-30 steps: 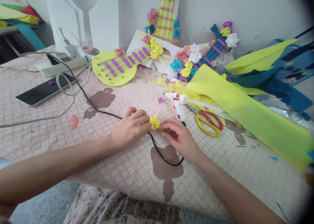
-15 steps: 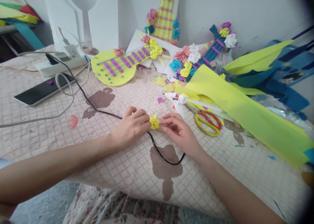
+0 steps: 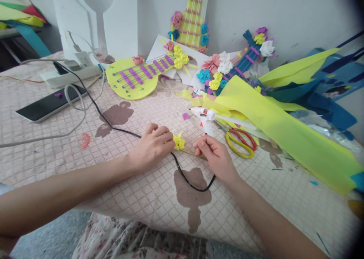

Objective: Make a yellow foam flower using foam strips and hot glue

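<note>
Near the middle of the table, my left hand (image 3: 153, 145) has its fingers closed on the left side of a small yellow paper flower (image 3: 179, 142). The fingers cover part of that flower. A thin tan stick (image 3: 189, 153) runs from under it toward my right hand (image 3: 214, 155). That hand is a little to the right, apart from the petals, with thumb and fingertips pinched together. Whatever is in the pinch, if anything, is too small to make out. A black cord (image 3: 182, 172) passes beneath my left hand and loops toward my right wrist.
A white glue gun (image 3: 207, 117) and scissors (image 3: 240, 142) lie beyond my right hand, beside long yellow paper (image 3: 284, 134). Paper-flowered model guitars (image 3: 136, 77) stand at the back. A phone (image 3: 52, 102) and power strip (image 3: 71, 75) are at left.
My right hand has drawn back to the right from the yellow paper flower, and its fingers have curled into a pinch. My left hand and the flower have stayed in place.
</note>
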{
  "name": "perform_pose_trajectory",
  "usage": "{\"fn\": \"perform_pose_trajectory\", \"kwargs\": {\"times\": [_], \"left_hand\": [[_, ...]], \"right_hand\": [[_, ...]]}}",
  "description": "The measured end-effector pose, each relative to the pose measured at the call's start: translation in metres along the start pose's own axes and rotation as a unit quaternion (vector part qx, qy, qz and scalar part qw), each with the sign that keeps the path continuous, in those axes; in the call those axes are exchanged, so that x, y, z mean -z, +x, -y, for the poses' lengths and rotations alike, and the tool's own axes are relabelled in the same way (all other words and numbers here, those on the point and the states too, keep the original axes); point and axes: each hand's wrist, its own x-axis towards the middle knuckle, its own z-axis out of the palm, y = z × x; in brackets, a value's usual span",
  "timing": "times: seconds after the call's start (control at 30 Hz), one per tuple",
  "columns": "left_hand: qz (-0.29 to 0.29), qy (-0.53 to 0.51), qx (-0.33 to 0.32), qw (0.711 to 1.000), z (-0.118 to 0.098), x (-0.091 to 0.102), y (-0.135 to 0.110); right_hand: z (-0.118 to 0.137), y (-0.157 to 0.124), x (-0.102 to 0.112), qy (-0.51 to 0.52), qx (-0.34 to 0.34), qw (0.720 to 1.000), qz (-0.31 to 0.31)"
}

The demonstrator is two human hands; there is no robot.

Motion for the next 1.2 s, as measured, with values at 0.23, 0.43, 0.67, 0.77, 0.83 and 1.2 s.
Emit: {"fn": "perform_pose_trajectory", "kwargs": {"times": [0.23,0.43,0.67,0.77,0.83,1.2], "left_hand": [[0.001,0.001,0.003,1.0,0.0003,-0.0003,-0.0001],[0.006,0.003,0.002,1.0,-0.0003,0.0008,0.0002],[0.005,0.003,0.003,1.0,0.0,0.0003,0.0003],[0.003,0.003,0.005,1.0,0.0,-0.0004,0.0],[0.005,0.004,0.005,1.0,-0.0002,-0.0003,0.0],[-0.003,0.001,0.002,1.0,0.0004,-0.0013,-0.0001]], "right_hand": [[-0.007,0.0054,0.0001,0.174,-0.059,0.983,0.003],[-0.0042,0.0061,0.0003,0.22,-0.085,0.972,0.007],[-0.0059,0.0079,0.0007,0.261,-0.098,0.96,0.006],[-0.0072,0.0077,0.0018,0.282,-0.116,0.952,0.008],[-0.0071,0.0072,0.0024,0.294,-0.125,0.947,0.009],[-0.0058,0.0082,0.0003,0.278,-0.113,0.954,0.009]]}}
